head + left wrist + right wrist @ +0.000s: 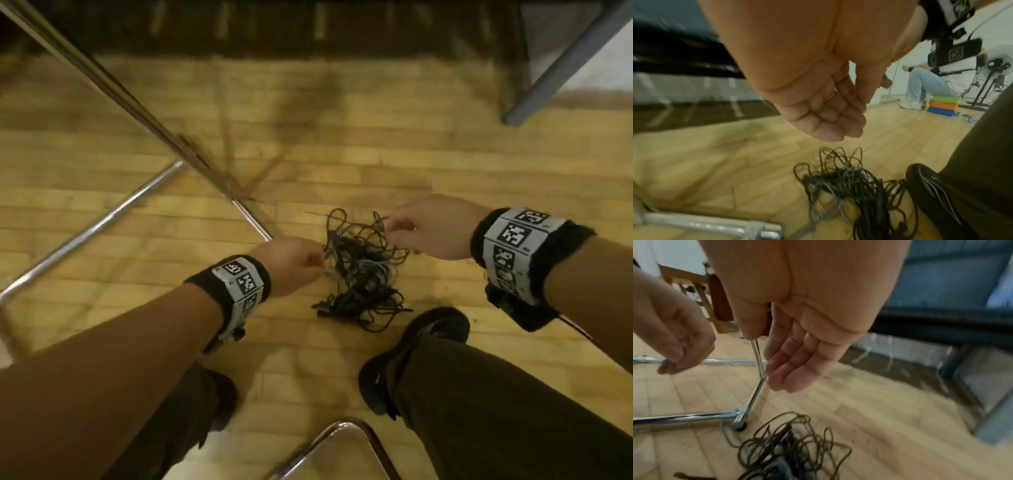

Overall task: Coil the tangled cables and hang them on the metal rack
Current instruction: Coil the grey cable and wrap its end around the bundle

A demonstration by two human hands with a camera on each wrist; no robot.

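A tangle of thin black and grey cables lies in a heap on the wooden floor between my feet and the rack. My left hand hovers at the heap's left edge, its fingers loosely bent and holding nothing. At the heap's far right, my right hand hangs above the cables with relaxed, empty fingers. The chrome metal rack stands to the left; its base corner and castor are just beyond the heap.
My black shoe is planted beside the cables' near right side. A chrome chair frame sits below me. A dark sofa runs along the back, a grey leg top right. Another person sits on coloured blocks far off.
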